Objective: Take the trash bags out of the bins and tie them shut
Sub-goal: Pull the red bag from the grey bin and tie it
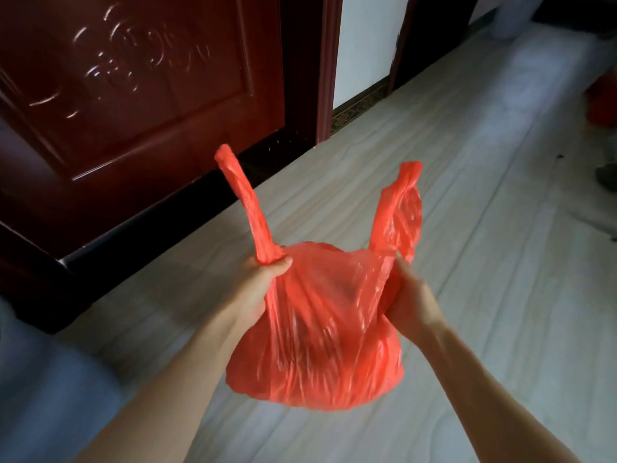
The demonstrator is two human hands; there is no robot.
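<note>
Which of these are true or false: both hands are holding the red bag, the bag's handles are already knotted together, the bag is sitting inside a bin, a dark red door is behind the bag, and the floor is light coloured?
1. Both hands hold the red bag. True: the left hand grips the red bag at the base of one handle, and the right hand grips it at the base of the other.
2. The handles are knotted together. False: the left handle and the right handle stick up apart, untied.
3. The bag sits inside a bin. False: it is held up above the floor; no bin is in view.
4. A dark red door is behind the bag. True: the door is at upper left.
5. The floor is light coloured. True.
</note>
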